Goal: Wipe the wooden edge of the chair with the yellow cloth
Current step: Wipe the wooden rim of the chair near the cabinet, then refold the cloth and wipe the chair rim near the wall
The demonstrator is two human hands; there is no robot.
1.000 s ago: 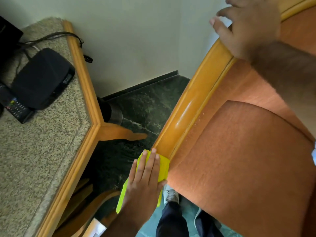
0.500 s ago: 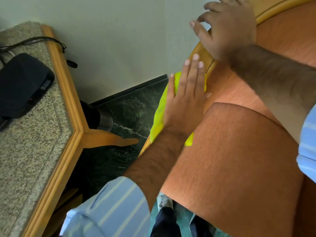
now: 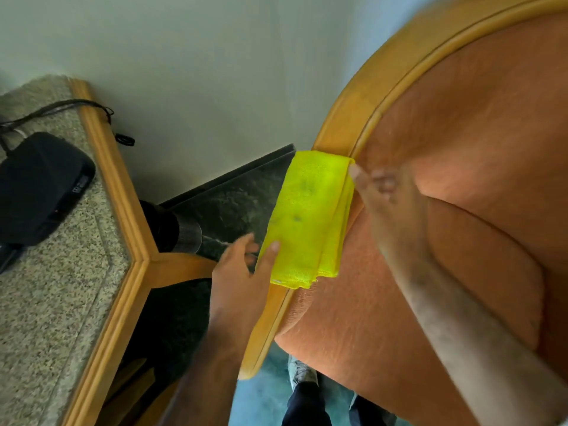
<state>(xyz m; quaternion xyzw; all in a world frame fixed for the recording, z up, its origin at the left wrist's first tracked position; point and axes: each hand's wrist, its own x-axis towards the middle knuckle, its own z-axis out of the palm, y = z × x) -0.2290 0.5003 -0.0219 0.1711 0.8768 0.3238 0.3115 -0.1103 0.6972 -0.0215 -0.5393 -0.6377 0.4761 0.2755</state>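
Note:
The folded yellow cloth lies draped over the chair's curved wooden edge, about halfway along it. My left hand is at the cloth's lower left corner, thumb on top of the cloth and the other fingers beside its outer side. My right hand is blurred. It rests on the orange upholstery, fingers stretched out, fingertips touching the cloth's upper right edge. The wood under the cloth is hidden. More of the edge shows below the cloth.
A granite-topped table with a wooden border stands close on the left, with a black box and a cable on it. Between table and chair is a narrow gap of dark green floor. The wall is behind. My shoe is below.
The cloth went up the wooden edge under my flat left hand, then my left hand slid back to its lower corner. My right hand came down from the top of the edge to the cloth.

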